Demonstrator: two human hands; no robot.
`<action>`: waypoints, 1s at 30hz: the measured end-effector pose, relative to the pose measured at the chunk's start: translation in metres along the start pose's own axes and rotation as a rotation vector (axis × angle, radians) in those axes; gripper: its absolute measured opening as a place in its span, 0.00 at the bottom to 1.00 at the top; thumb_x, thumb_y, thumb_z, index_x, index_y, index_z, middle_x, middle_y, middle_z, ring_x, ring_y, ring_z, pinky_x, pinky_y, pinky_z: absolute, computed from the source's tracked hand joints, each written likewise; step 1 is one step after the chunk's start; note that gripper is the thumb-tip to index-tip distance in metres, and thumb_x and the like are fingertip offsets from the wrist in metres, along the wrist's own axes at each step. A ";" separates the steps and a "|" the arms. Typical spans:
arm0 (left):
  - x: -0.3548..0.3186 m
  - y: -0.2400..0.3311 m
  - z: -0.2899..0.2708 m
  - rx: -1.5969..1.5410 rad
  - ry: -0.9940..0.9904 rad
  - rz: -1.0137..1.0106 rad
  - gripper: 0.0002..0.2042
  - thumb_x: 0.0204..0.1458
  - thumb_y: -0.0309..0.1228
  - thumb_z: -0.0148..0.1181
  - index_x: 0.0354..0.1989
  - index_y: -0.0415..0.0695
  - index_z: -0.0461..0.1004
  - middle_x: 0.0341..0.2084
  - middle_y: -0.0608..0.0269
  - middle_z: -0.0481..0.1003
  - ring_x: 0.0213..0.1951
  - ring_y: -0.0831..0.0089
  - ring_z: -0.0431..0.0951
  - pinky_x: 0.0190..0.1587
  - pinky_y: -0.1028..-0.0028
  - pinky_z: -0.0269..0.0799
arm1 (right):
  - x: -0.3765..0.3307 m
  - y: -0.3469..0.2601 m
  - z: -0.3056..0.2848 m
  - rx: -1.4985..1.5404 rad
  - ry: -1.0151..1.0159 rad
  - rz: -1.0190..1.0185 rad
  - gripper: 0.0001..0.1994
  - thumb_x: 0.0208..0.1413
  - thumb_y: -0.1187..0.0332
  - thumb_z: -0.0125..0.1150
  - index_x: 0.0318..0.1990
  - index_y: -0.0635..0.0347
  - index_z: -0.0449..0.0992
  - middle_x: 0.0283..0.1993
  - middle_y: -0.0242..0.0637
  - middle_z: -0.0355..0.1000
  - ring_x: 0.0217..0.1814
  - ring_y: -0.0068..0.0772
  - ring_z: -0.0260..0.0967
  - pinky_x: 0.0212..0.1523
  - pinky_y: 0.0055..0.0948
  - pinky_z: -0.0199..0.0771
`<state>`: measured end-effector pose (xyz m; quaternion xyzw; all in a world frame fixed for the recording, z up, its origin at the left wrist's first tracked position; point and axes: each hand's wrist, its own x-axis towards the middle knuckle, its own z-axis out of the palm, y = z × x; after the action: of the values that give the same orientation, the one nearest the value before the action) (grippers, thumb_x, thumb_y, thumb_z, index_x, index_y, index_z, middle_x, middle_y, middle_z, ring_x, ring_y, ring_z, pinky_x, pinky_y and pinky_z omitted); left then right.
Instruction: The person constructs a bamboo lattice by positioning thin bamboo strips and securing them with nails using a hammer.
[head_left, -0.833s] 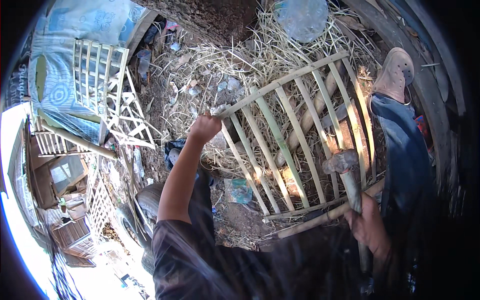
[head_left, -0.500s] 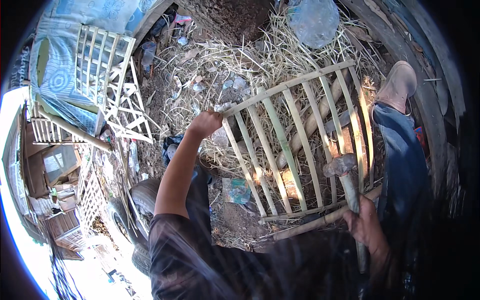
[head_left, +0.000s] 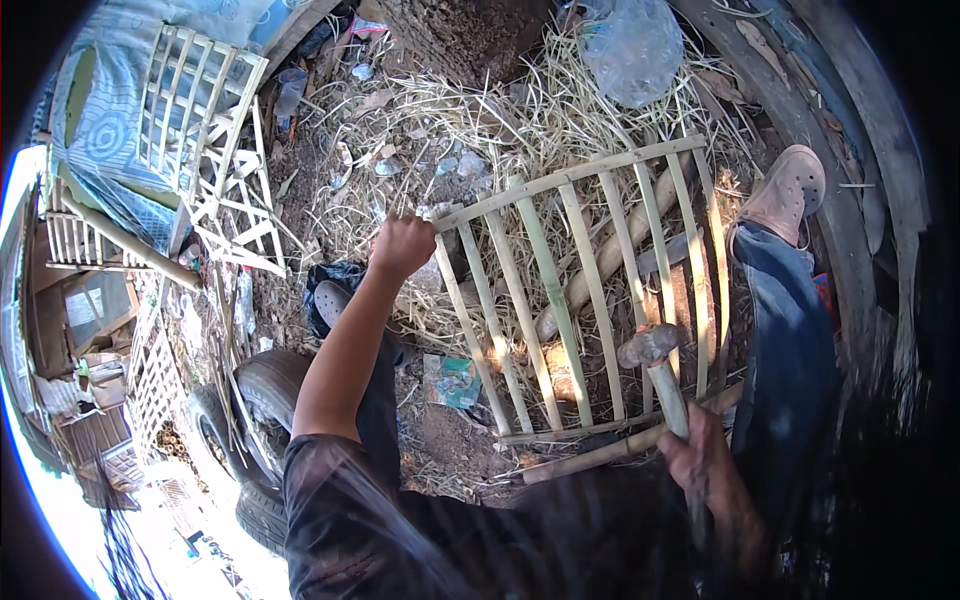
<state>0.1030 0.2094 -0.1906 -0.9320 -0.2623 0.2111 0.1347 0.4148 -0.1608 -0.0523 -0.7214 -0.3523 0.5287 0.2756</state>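
Observation:
A slatted bamboo panel (head_left: 556, 288) spans the space between my legs, with several pale slats and one greener slat set between two rails. My left hand (head_left: 404, 246) is closed around the left end of its far rail. In my right hand (head_left: 699, 456) is the wooden handle of a hammer (head_left: 649, 345), its thick, worn head pointing away from me over the slats near the right side. The head appears above the panel; whether it touches cannot be told. A round bamboo pole (head_left: 590, 457) lies along the panel's near edge, and a log (head_left: 612, 262) shows beneath the slats.
Bamboo shavings (head_left: 480, 125) cover the ground before a tree trunk (head_left: 455, 40). A clear plastic bag (head_left: 632, 55) lies far right. Lattice panels (head_left: 200, 105) lean at left, above old tyres (head_left: 268, 385). My shoe (head_left: 785, 190) is beside the panel's right end.
The view has shifted a little, so most things sit further left. My left hand still grips the rail's end, and the hammer remains in my right hand.

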 end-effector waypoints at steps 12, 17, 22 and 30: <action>-0.041 0.056 -0.009 -1.254 0.617 -1.011 0.14 0.55 0.31 0.56 0.20 0.34 0.74 0.13 0.55 0.73 0.17 0.68 0.74 0.22 0.67 0.67 | -0.006 -0.004 0.019 -0.070 -0.117 0.111 0.13 0.43 0.70 0.57 0.37 0.69 0.71 0.26 0.55 0.70 0.27 0.57 0.69 0.31 0.40 0.70; -0.055 0.088 -0.089 -1.723 0.850 -1.119 0.12 0.60 0.28 0.52 0.27 0.32 0.74 0.18 0.64 0.72 0.19 0.80 0.70 0.22 0.78 0.68 | -0.017 -0.014 0.020 -0.039 -0.082 -0.139 0.12 0.46 0.70 0.61 0.38 0.68 0.72 0.25 0.50 0.70 0.26 0.46 0.70 0.31 0.37 0.70; -0.126 0.103 -0.192 -1.816 1.025 -1.089 0.12 0.61 0.29 0.54 0.30 0.32 0.76 0.18 0.63 0.74 0.20 0.82 0.72 0.23 0.81 0.68 | -0.030 -0.096 0.008 -0.124 -0.048 -0.249 0.12 0.49 0.71 0.64 0.40 0.67 0.73 0.26 0.46 0.72 0.28 0.37 0.71 0.34 0.34 0.71; -0.203 0.149 -0.259 -2.383 1.053 -1.126 0.11 0.62 0.31 0.53 0.37 0.35 0.77 0.20 0.60 0.77 0.20 0.76 0.75 0.23 0.80 0.68 | -0.038 -0.189 -0.001 -0.250 0.116 -0.607 0.09 0.50 0.75 0.63 0.38 0.67 0.74 0.28 0.42 0.73 0.30 0.34 0.72 0.34 0.32 0.70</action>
<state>0.1302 -0.0610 0.0475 -0.2275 -0.5309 -0.5802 -0.5742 0.3670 -0.0783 0.1150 -0.6408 -0.5970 0.3332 0.3493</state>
